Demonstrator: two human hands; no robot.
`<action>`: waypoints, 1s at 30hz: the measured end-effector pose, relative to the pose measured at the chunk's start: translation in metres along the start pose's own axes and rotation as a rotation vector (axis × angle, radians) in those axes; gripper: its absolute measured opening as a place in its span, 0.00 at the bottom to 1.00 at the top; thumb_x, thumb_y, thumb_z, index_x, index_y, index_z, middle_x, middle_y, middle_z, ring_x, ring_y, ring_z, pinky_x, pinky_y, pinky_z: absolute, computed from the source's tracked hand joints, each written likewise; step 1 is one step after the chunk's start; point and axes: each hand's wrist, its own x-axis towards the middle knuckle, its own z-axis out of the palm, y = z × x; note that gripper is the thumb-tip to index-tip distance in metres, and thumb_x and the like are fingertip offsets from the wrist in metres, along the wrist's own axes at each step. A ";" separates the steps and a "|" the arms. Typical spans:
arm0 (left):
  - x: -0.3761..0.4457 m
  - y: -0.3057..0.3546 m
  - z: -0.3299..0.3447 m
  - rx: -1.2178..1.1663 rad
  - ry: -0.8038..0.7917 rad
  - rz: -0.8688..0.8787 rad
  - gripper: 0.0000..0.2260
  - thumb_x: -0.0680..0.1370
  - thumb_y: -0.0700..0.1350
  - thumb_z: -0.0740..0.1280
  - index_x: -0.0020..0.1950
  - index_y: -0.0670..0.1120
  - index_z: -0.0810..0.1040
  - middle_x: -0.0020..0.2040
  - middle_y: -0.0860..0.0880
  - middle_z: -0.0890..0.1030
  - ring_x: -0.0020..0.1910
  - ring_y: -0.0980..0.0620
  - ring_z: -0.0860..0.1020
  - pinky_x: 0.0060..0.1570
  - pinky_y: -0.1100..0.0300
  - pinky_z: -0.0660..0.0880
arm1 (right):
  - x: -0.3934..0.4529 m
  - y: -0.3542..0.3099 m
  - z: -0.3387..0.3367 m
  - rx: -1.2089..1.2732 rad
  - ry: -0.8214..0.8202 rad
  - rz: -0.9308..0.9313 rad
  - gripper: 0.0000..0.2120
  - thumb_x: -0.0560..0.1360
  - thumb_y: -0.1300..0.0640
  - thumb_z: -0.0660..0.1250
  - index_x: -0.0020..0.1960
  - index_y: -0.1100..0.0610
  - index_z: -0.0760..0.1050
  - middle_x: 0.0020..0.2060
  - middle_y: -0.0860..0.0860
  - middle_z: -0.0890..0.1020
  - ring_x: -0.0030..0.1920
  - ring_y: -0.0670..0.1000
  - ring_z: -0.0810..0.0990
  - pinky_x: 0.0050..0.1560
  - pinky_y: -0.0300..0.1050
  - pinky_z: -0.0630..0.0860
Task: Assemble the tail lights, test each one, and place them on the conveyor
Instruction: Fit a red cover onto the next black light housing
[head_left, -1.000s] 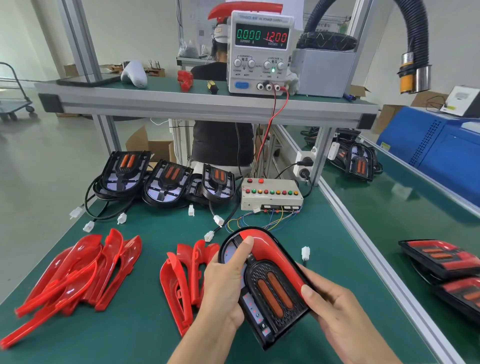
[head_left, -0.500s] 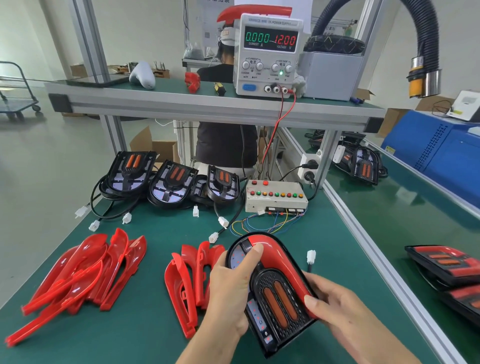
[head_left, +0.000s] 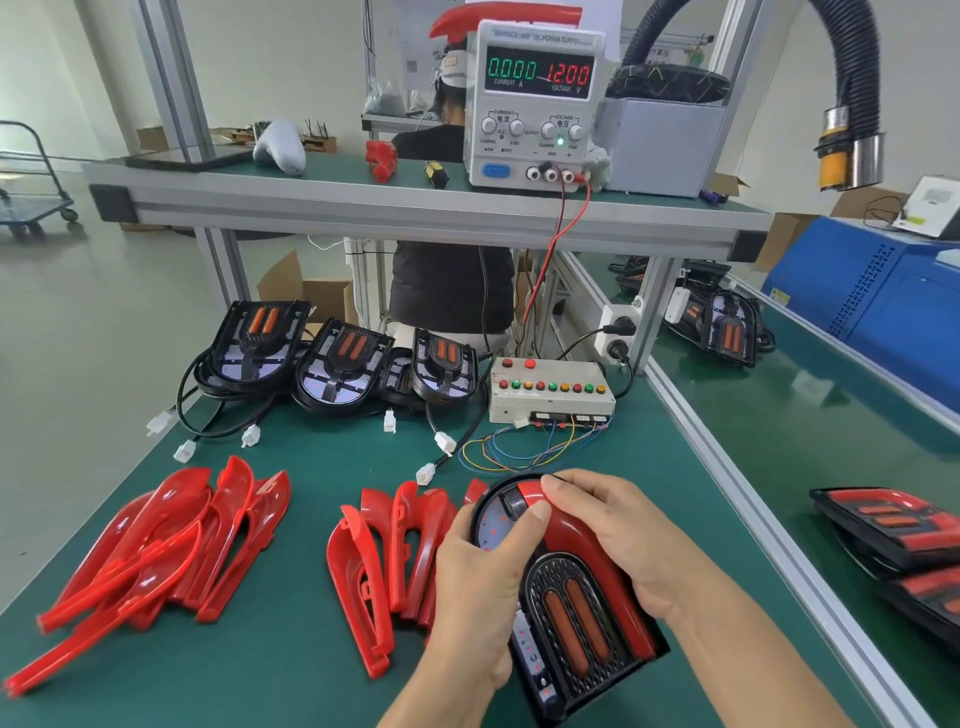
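Lying near the front edge of the green desk (head_left: 322, 691), a tail light (head_left: 576, 597) with a black base and 2 orange strips is gripped from both sides. The left hand (head_left: 483, 587) is wrapped round its left edge, with the thumb pressed on the upper face near the rounded end. The right hand (head_left: 618, 530) is curled over the red lens cover (head_left: 574, 538) at that rounded end, the fingertips bearing down on its top. Just left of the tail light, a cluster of loose red covers (head_left: 384, 561) is stacked on edge, and a second pile of red covers (head_left: 156, 540) is spread well to the left. Further back, 3 black uncovered bases (head_left: 343, 361) are lined up with their cables and white connectors trailing on the desk. Beside them to the right, a white test box (head_left: 550, 389) with coloured buttons is set, coloured wires looping from its front. On the upper shelf, a power supply (head_left: 535, 104) is seen reading 0.000 and 12.00. Finished lights (head_left: 893, 530) are laid on the conveyor (head_left: 810, 467) at the right.
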 end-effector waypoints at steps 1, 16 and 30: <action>-0.001 -0.001 -0.001 0.001 0.001 0.000 0.19 0.68 0.47 0.80 0.57 0.44 0.84 0.52 0.40 0.86 0.52 0.38 0.85 0.56 0.43 0.81 | -0.001 0.001 0.001 0.009 0.007 -0.002 0.08 0.78 0.52 0.71 0.42 0.52 0.85 0.36 0.53 0.84 0.35 0.50 0.82 0.37 0.41 0.78; 0.002 0.007 0.003 -0.018 -0.024 0.038 0.19 0.67 0.45 0.81 0.56 0.45 0.83 0.51 0.41 0.87 0.49 0.42 0.86 0.49 0.50 0.83 | 0.007 -0.011 0.005 -0.034 0.028 0.026 0.15 0.79 0.52 0.71 0.46 0.65 0.82 0.38 0.58 0.81 0.39 0.54 0.79 0.43 0.47 0.75; 0.000 0.001 0.003 0.021 -0.029 0.037 0.15 0.66 0.48 0.81 0.50 0.51 0.85 0.49 0.41 0.87 0.48 0.42 0.86 0.49 0.49 0.83 | 0.007 -0.007 0.001 0.143 -0.016 0.130 0.15 0.68 0.52 0.76 0.48 0.61 0.82 0.39 0.59 0.82 0.34 0.53 0.79 0.38 0.44 0.78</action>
